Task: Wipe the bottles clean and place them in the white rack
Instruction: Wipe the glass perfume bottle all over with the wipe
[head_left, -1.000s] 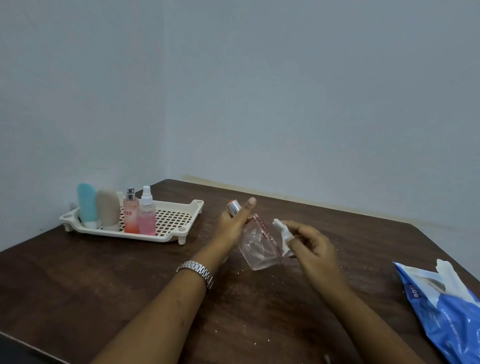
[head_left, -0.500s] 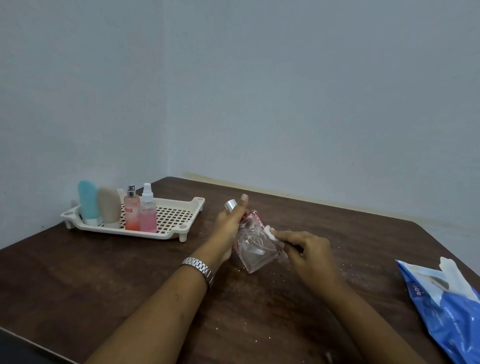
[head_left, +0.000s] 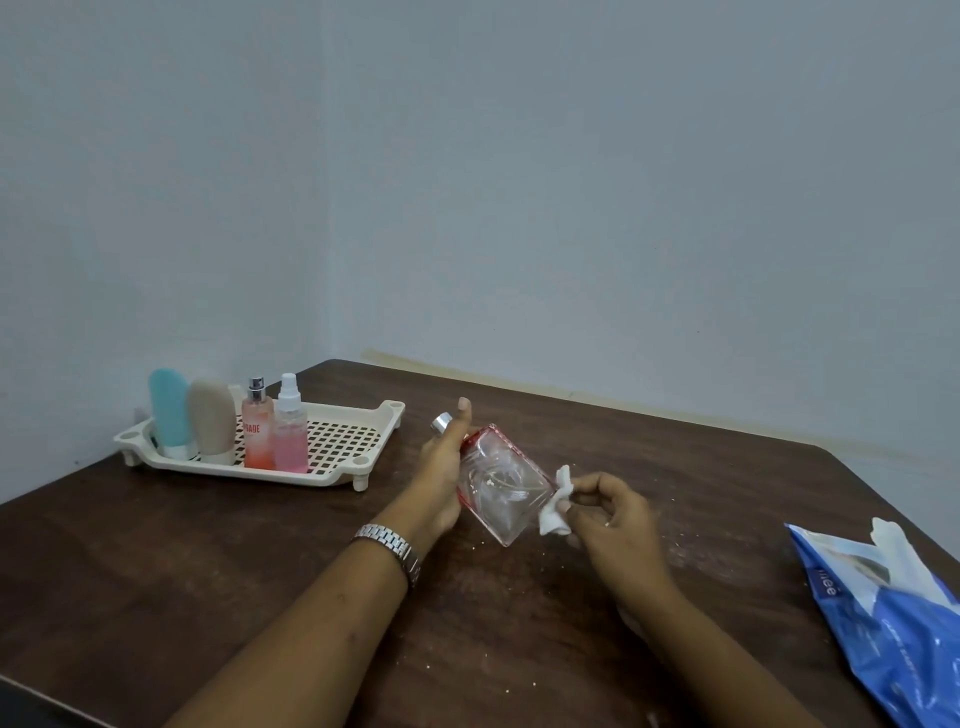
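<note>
Glass bottle (head_left: 501, 483), clear with red edges and a silver cap (head_left: 441, 422): is being held tilted above the brown bench (head_left: 156, 571), cap pointing up and away, well apart from the white rack (head_left: 343, 475). Left hand (head_left: 439, 478), a metal watch (head_left: 389, 543) on its wrist, is gripping the bottle's left side, thumb lying up along the neck. Right hand (head_left: 613, 519) is pinching a small crumpled white wipe (head_left: 555, 506) between its fingertips and is touching it to the bottle's lower right corner. The rack is sitting at the bench's far left and is carrying four upright items in a row: a blue tube (head_left: 169, 410), a beige tube (head_left: 210, 421), a pink perfume bottle (head_left: 258, 431) and a pink spray bottle (head_left: 290, 431). A blue wipe packet (head_left: 893, 613) is lying at the right edge of the bench. Small white crumbs are lying scattered near the hands.
</note>
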